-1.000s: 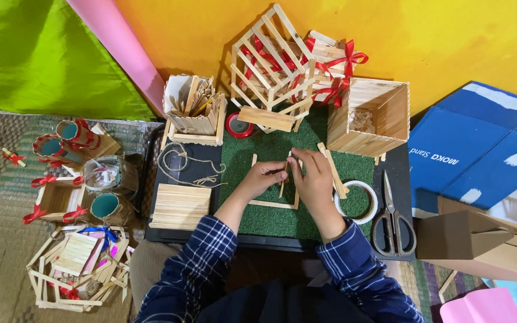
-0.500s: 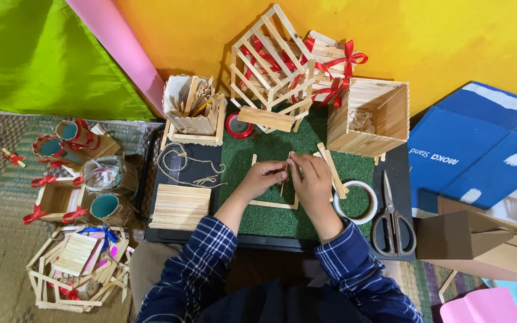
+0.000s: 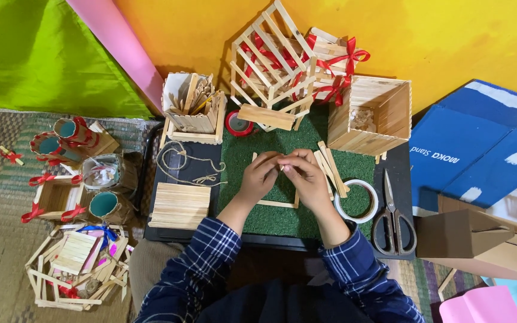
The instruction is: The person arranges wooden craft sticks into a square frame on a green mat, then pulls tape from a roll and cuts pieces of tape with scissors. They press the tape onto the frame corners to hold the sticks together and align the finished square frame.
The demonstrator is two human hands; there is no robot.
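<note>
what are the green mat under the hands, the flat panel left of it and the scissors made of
The green mat looks like artificial turf: short, fuzzy, matte green pile. The flat panel seems to be pale, unfinished wooden craft sticks laid side by side, with parallel seams showing. The scissors have grey metal-looking blades and dark handles, probably plastic. The left hand and right hand meet above the mat.

green mat [image 3: 282, 215], pale wooden sticks [image 3: 179, 205], red ribbon [image 3: 336, 66], blue plaid sleeves [image 3: 201, 257], yellow wall [image 3: 450, 36].

Two hands [image 3: 285, 176], one pair of scissors [image 3: 393, 221], two tape rolls [image 3: 356, 200], one twine coil [image 3: 184, 164] and one flat stick panel [image 3: 179, 205] are visible.
</note>
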